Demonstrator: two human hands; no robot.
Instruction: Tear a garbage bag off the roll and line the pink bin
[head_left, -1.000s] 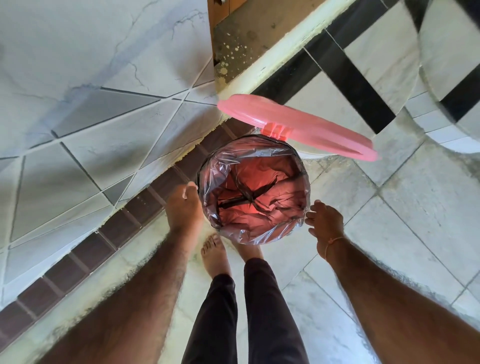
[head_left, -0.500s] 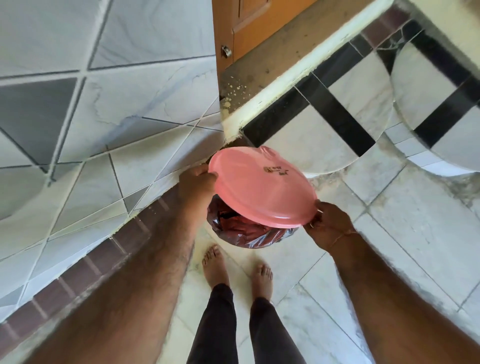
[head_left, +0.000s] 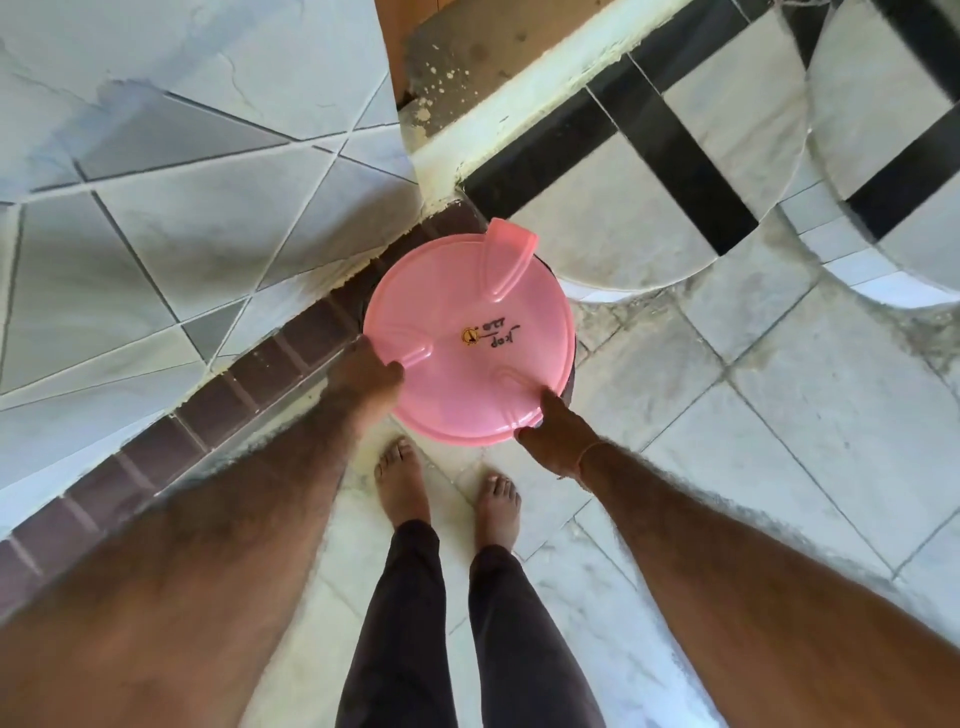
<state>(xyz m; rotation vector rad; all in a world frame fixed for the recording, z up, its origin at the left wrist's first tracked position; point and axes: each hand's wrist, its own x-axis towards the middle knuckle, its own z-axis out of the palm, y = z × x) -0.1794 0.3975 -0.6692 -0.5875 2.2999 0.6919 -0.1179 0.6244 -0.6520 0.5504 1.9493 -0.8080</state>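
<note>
From the head view, the pink lid (head_left: 470, 345) lay flat and covered the pink bin (head_left: 570, 384) almost entirely; only a thin dark sliver of the bin's side showed past the lid's right edge, and no garbage bag could be made out beneath the lid. The bin stood on the floor (head_left: 753, 457), in the corner where the tiled wall (head_left: 171, 218) met a painted step (head_left: 524, 104), with a dark brown skirting strip (head_left: 234, 384) running just to the left of the lid. The left hand (head_left: 370, 375) gripped the lid's near-left rim, its thumb pressed on top of the lid beside a raised rib and its other fingers hidden beneath the edge. The right hand (head_left: 551, 434) was clamped on the lid's near-right rim, one finger lying on the lid's upper face and the rest curled under the edge; a thin thread band (head_left: 587, 453) circled that wrist. A small round sticker (head_left: 469, 336) and some handwritten marks sat near the middle of the lid, and a raised tab (head_left: 508, 262) stuck out at its far edge, toward the step. Two bare feet (head_left: 402, 480) stood on the floor just on the near side of the lid, below dark trouser legs (head_left: 441, 623). To the right of the lid and farther off, curved white platforms with black stripes (head_left: 691, 150) rose from the floor.
</note>
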